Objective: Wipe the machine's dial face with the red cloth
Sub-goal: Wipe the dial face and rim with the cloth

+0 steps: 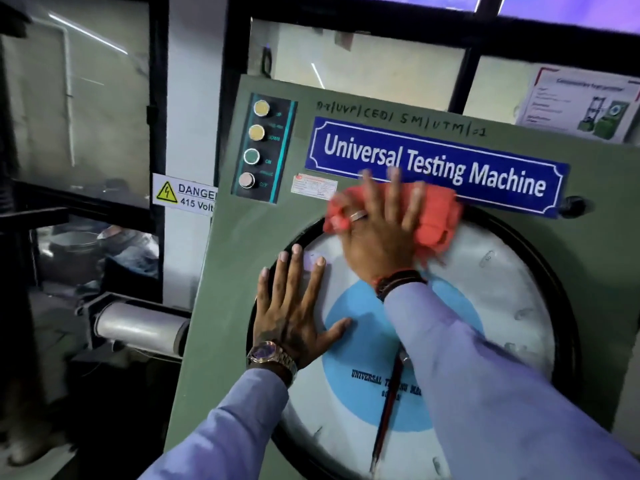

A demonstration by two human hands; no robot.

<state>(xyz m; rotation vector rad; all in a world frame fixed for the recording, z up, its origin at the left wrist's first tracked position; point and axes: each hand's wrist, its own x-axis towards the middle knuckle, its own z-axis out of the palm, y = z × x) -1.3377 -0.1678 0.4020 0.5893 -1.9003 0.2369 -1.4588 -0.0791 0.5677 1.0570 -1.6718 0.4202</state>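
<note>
head view: blue plate (436, 166) reads "universal testing machine". right hand (377, 233), fingers spread, presses crumpled red cloth (438, 216) onto round dial face (502, 299). left hand (294, 306) lies flat, fingers apart, at its rim.

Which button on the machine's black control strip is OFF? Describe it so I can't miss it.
On the grey-green machine front, left of the blue "Universal Testing Machine" nameplate, a black control strip holds four round buttons stacked vertically. The pale pinkish OFF button is lowest, below one green and two yellow ones.
</note>
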